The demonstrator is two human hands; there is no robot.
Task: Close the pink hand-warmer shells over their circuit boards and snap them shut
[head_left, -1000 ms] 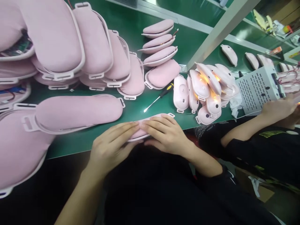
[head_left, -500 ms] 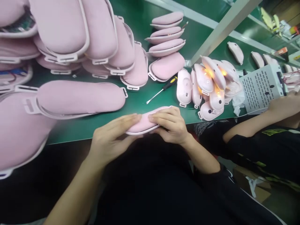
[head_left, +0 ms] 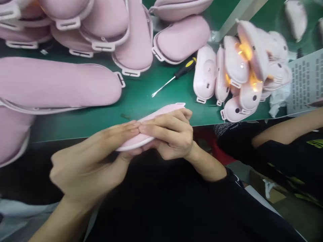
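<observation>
A person's two bare hands hold a flat pink pad (head_left: 161,116) at the near edge of a green counter (head_left: 141,101). The left hand (head_left: 85,164) comes in from the lower left, its fingers laid along the top of the pad and its thumb under it, so that its grip pinches the pad's left part. The right hand (head_left: 171,134) curls over the middle of the pad, fingers on top and closed round it, its fingertips meeting those of the left hand. The pad's far end, with a small tab, sticks out past the right hand and lies over the counter's edge; whether it touches the surface cannot be told.

Behind the hands, a screwdriver (head_left: 174,77) with a black and yellow handle lies on the counter, well apart from the pad. To its left, a long pink cushion (head_left: 60,84) lies flat, and more pink cushions (head_left: 113,30) are stacked and overlapped along the back. To the right of the screwdriver stands a cluster of pink plastic shells (head_left: 237,74), some leaning on one another, with orange light glowing among them. A grey perforated box (head_left: 305,80) sits at the right edge. Below it, a co-worker's forearm (head_left: 285,131) in a dark sleeve reaches along the counter's near side.
</observation>
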